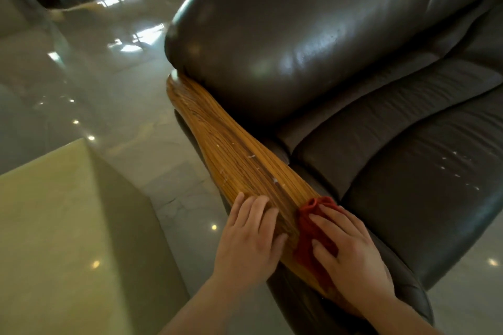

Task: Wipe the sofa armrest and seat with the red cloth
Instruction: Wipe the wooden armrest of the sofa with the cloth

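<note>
A dark leather sofa has a long wooden armrest [234, 155] running from the lower middle up to the left, with small white specks on it. My right hand [351, 253] presses a crumpled red cloth [310, 228] flat on the near end of the armrest. Beside it, my left hand [250, 236] rests palm down on the bare wood with fingers spread, holding nothing. The sofa seat [424, 177] lies to the right and carries a few white specks too. Most of the cloth is hidden under my right hand.
The padded sofa back [285, 35] rises above the armrest. A pale green table top [54, 239] fills the lower left, close to the armrest. Glossy tiled floor [109, 84] spreads to the left, with dark furniture legs at the top left.
</note>
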